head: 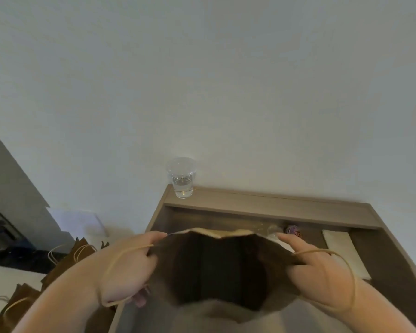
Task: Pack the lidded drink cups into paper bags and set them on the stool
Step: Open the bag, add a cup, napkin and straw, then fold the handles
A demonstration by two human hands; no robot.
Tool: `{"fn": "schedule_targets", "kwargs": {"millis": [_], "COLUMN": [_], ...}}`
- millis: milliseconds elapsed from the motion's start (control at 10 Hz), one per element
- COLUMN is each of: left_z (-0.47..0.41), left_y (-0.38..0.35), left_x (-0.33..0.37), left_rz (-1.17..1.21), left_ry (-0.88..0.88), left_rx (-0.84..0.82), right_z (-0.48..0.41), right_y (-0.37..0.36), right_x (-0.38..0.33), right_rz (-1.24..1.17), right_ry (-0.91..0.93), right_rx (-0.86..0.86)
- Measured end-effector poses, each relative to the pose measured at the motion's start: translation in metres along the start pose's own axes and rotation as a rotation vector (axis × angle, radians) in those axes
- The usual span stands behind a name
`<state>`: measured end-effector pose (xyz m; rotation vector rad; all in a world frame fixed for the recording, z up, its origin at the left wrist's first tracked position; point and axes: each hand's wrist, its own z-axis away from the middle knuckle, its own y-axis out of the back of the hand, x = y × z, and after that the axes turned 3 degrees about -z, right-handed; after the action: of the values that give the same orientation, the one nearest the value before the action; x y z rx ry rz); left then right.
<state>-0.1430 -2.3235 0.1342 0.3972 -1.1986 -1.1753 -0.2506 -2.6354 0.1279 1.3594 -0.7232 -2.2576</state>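
my left hand (127,267) and right hand (320,272) pinch opposite rims of the paper bag (216,270), its mouth pulled wide over the desk (389,260); the lidded cup (182,177) stands at the left end of the back ledge (274,200), well apart from the bag

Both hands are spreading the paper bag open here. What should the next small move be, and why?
Probably release the left hand and reach for the lidded cup on the desk's back ledge: the paper bag mouth is already spread, and the right hand can hold it.
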Motion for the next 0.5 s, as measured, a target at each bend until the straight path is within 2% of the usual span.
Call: {"fn": "schedule_targets", "kwargs": {"millis": [100, 200, 300, 400, 500], "left_z": [0.008, 0.006, 0.002, -0.006, -0.013], "left_y": [-0.004, -0.003, 0.002, 0.002, -0.001], "left_x": [0.011, 0.021, 0.020, 0.009, 0.002], "left_rz": [-0.119, -0.068, 0.065, 0.143, 0.164], "left_ry": [-0.141, -0.132, -0.065, 0.065, 0.157], "left_rx": [0.010, -0.076, -0.174, -0.217, -0.251], "right_z": [-0.005, -0.023, -0.030, -0.040, -0.066], "right_y": [-0.023, -0.059, -0.059, -0.014, 0.044], "right_x": [-0.016, -0.027, -0.037, -0.048, -0.072], "right_rz": [0.101, 0.030, 0.071, 0.263, 0.115], "right_ry": [0.184, 0.239, 0.322, 0.388, 0.429], "right_rx": [-0.047, -0.235, -0.360, -0.622, -0.635]}}
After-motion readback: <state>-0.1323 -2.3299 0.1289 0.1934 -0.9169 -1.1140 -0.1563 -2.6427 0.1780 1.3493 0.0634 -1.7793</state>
